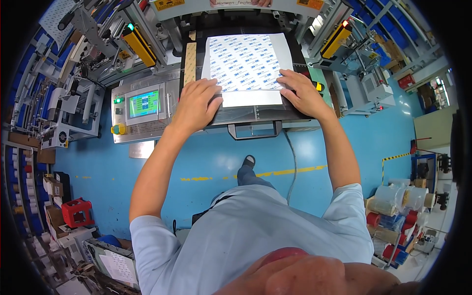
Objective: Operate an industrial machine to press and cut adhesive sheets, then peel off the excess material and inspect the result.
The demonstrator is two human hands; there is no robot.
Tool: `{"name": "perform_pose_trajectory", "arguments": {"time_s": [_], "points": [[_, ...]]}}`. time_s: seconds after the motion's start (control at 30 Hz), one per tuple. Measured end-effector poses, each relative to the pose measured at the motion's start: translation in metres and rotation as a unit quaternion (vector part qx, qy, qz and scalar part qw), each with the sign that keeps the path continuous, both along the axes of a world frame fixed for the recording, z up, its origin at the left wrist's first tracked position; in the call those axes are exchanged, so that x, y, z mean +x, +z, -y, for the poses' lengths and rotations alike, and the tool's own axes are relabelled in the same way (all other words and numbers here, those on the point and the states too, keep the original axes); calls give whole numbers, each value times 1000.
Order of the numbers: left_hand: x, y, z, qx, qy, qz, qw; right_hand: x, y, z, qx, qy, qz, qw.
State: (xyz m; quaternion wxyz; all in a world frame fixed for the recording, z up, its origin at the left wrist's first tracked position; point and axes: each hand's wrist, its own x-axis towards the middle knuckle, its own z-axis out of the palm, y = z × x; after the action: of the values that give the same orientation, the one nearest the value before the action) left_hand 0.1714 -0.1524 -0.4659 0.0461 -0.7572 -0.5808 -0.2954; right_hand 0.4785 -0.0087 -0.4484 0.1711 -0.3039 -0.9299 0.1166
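L hand, fingers extended, rests at 8 o'clock edge of printed sheet, R hand likewise at 4, w/ room on dk plate at 6.

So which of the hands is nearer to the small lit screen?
Left: the left hand is just right of the lit screen, while the right hand is farther off, at the right edge of the patterned sheet.

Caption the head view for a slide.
Left hand and right hand at either side of a blue-printed white sheet on a dark machine bed.
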Motion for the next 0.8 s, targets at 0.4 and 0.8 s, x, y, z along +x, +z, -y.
{"name": "perform_pose_trajectory", "arguments": {"time_s": [0.4, 0.8], "points": [[33, 29, 78, -496, -311, 377, 718, -48, -10, 145, 24, 131, -83, 988], [124, -68, 89, -270, -124, 709, 639, -79, -38, 145, 151, 7, -63, 986]]}}
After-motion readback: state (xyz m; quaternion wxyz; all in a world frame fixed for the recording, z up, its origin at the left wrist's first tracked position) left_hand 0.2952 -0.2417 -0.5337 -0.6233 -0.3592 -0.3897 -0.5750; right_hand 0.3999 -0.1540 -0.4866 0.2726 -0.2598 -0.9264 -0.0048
